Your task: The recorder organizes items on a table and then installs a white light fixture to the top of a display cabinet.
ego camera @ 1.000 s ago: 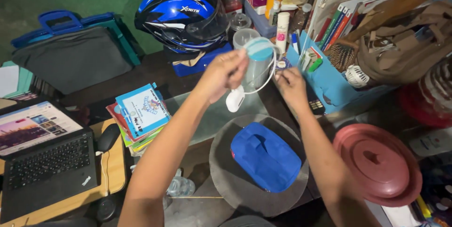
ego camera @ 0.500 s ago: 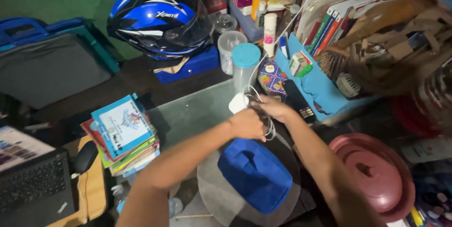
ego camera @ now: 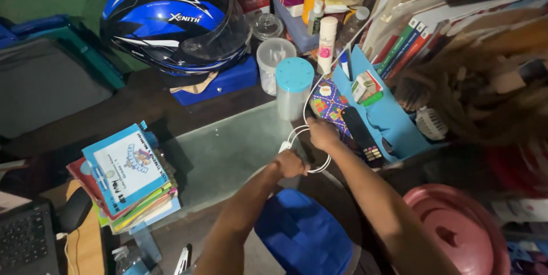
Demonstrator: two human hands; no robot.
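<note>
White cable (ego camera: 308, 138): thin, looped in coil, held above glass tabletop.

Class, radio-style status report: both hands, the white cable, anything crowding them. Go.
Left hand fisted on white cable. Right hand gripping its loops. Blue-lidded container and remote close by.

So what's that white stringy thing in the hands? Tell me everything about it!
It is a thin white cable, smooth like plastic, gathered into a few loose loops. The left hand is closed on the loops low down, where a small white block sticks out by the fingers. The right hand holds their upper side. One strand runs up past the clear jar with a teal lid toward the cluttered shelf, where its end is hidden.
</note>
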